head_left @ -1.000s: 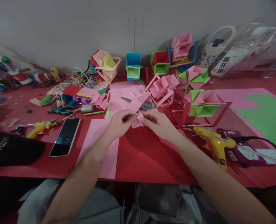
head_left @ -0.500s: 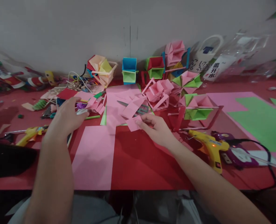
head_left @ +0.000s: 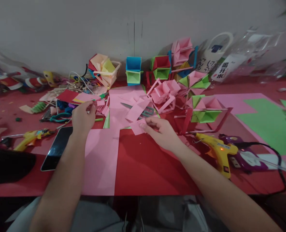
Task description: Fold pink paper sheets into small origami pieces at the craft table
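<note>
My right hand (head_left: 160, 132) pinches a small pink paper piece (head_left: 137, 128) between thumb and fingers, above the red table's near middle. Closed at the fingertips, my left hand (head_left: 84, 116) is over the scrap pile on the left. Pink paper scraps (head_left: 100, 103) lie right by its fingers; whether it grips one I cannot tell. Between the hands, scissors (head_left: 146, 111) with grey handles lie partly under a pink paper strip (head_left: 137, 109) on a larger pink sheet (head_left: 117, 96). Another pink sheet (head_left: 100, 161) reaches toward the near edge.
A yellow glue gun (head_left: 217, 149) with a lit orange light lies at right, another glue gun (head_left: 29, 139) at left. A phone (head_left: 58, 149) is beside my left forearm. Folded paper baskets (head_left: 134, 71) line the back. Bottles (head_left: 226, 69) stand back right.
My left hand has moved right and its fingers have closed near the pink scraps, uncovering the phone. My right hand stays in place with its paper piece.
</note>
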The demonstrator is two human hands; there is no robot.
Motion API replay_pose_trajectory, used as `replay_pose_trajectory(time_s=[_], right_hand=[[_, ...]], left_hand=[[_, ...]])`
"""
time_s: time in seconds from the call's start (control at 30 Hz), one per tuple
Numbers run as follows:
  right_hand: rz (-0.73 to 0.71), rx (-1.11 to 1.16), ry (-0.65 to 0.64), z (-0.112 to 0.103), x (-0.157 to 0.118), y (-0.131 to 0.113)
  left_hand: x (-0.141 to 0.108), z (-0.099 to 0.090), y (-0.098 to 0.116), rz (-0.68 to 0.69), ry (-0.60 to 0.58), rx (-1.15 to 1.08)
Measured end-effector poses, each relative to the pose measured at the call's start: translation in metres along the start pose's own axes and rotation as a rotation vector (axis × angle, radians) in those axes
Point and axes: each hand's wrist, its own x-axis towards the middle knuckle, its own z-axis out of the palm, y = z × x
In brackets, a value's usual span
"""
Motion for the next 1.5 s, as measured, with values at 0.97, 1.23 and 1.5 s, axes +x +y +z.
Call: replay_pose_trajectory(time_s=[0.97, 1.23, 1.5], right_hand=[[0.112, 0.429, 0.193, -0.004, 0.008, 0.008], [-0.047, 0.336, 0.037, -0.007, 0.001, -0.006], [-0.141, 0.159, -0.039, 0.0, -0.004, -0.007]], left_hand=[[-0.052, 0.001, 0.1, 0.19, -0.661, -0.685], [-0.054, -0.004, 0.101, 0.113, -1.025, -0.812], [-0.05, -0.013, 0.095, 0.185, -1.14, -0.71]])
